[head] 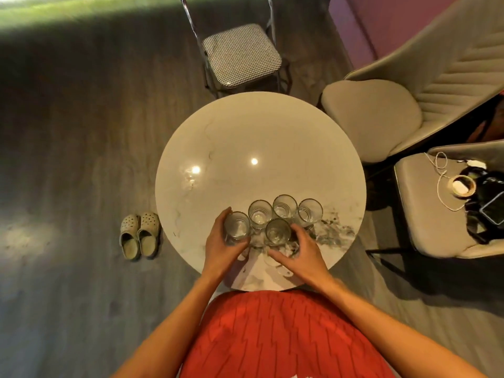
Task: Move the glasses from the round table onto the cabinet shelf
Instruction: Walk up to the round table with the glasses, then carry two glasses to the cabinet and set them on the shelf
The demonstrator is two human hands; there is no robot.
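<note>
Head view: five glasses clustered near front edge of round desk [259, 137]. Left hand [219, 245] wrapped round leftmost glass [236, 225]; right hand [297, 251] curled round front glass [277, 232]. Step: first pickup. Next: lift both clear without knocking neighbours, carry to cabinet shelf, not in view

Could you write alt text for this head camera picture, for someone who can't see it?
Seen from above, a person's left hand and right hand each grip one of five empty glasses clustered at the near edge of a round white table. Chairs stand around it, and a pair of clogs sits on the floor to the left.
</note>
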